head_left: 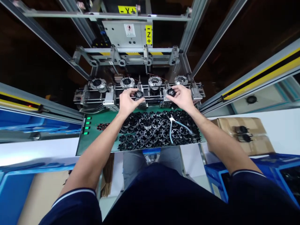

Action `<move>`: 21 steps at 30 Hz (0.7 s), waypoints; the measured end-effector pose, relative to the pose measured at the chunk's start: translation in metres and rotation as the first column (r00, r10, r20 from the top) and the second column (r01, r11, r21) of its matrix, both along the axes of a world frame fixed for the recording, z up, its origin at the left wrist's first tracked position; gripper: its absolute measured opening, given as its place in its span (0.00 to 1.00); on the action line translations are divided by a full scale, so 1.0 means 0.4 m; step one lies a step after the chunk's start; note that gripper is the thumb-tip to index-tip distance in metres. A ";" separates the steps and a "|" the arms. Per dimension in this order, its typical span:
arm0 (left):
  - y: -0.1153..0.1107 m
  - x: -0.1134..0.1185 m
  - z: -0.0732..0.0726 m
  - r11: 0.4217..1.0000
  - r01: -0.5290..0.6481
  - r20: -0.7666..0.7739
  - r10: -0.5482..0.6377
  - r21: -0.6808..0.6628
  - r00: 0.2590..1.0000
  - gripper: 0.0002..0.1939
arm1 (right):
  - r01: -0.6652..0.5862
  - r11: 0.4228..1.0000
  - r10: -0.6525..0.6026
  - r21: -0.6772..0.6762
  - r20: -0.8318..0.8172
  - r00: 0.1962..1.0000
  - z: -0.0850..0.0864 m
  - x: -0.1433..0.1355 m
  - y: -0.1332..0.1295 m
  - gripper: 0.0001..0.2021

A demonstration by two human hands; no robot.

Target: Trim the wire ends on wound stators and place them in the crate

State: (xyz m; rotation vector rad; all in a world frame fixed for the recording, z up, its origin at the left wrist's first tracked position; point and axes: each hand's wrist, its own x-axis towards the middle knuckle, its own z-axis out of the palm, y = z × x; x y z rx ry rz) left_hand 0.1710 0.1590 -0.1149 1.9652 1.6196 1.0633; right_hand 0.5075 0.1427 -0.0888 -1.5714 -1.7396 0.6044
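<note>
My left hand grips a round black part between thumb and fingers, in front of the machine's row of holders. My right hand pinches a second round black part, held at about the same height farther right. Behind the hands stand four round metal fixtures. The far-left fixture and the one beside it have black parts in them. The third fixture shows an open ring, as does the far-right one. Many black rings lie piled below the hands.
Blue-handled cutters lie on the rings. A green work surface carries reddish-black parts at left. A cardboard box stands right, with black parts on it. Blue crates are lower right. Metal frame posts flank the machine.
</note>
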 end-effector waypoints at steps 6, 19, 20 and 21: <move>-0.108 0.042 0.107 0.989 0.090 0.285 -0.054 -0.114 0.957 0.34 | -0.097 0.982 0.033 -0.160 -0.364 0.931 0.102 -0.040 -0.108 0.34; -0.522 0.062 0.426 0.861 0.448 0.774 -0.109 -0.241 0.624 0.25 | -0.521 0.853 0.248 -0.015 -0.868 0.431 0.373 -0.085 -0.507 0.22; -0.532 0.060 0.432 0.849 0.467 0.789 -0.103 -0.247 0.605 0.26 | -0.556 0.831 0.255 -0.008 -0.883 0.395 0.378 -0.089 -0.519 0.22; -0.542 0.060 0.436 0.835 0.486 0.807 -0.090 -0.258 0.583 0.27 | -0.589 0.808 0.258 -0.007 -0.895 0.365 0.383 -0.094 -0.530 0.22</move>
